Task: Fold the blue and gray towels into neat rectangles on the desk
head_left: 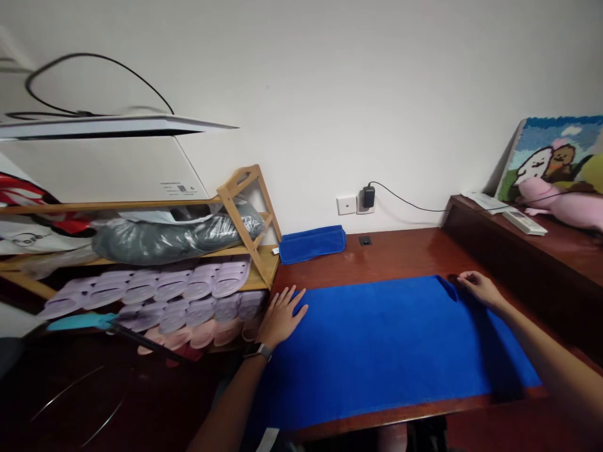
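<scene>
Brown counter (400, 248) carries blue cloth (377, 345) spread out, L hand (277, 319) lying open at its far-left corner, best pressing lightly vs. slipping, w/ R hand (483, 290) curled beside raised far-right corner, can't tell if grip is closed on it.

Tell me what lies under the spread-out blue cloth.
The reddish-brown tabletop, which shows along the far and near edges of the spread-out blue cloth. Anything else beneath is covered and cannot be seen.
</scene>
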Demonstrator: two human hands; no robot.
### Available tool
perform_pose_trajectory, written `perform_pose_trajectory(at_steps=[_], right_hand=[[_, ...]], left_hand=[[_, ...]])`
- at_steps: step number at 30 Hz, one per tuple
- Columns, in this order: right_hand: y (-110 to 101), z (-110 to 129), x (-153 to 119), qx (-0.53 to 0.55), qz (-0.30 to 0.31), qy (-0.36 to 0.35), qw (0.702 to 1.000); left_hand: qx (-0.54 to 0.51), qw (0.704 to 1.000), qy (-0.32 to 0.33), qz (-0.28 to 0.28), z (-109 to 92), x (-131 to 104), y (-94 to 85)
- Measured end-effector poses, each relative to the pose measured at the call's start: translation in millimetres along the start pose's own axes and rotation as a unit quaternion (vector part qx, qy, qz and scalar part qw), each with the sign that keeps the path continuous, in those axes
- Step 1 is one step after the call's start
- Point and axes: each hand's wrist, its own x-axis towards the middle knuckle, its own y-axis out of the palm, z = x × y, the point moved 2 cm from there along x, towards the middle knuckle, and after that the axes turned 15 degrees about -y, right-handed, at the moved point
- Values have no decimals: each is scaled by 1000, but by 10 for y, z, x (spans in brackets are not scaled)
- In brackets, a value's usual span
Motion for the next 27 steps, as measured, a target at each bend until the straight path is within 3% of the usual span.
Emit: perform_pose_trajectory(at_steps=[3, 6, 9, 16, 19, 23, 27], right_hand=[[71, 49, -114, -2, 68, -17, 998], [73, 93, -250, -104, 95, -68, 988], [27, 102, -274, -168, 64, -88, 980], [6, 142, -9, -150, -39, 80, 985], [146, 252, -79, -173, -57, 44, 982], [380, 332, -293, -186, 52, -92, 977], [465, 251, -403, -194, 157, -54, 967]], left_hand=[[5, 1000, 0, -1, -1, 3, 3], [8, 1000, 2, -8, 5, 10, 22], [10, 1000, 5, -16, 13, 15, 36], [8, 1000, 14, -7, 50, 40, 58], [7, 1000, 21, -5, 72, 49, 86], [15, 1000, 24, -10, 73, 63, 117], [22, 1000, 23, 1, 112, 92, 135]])
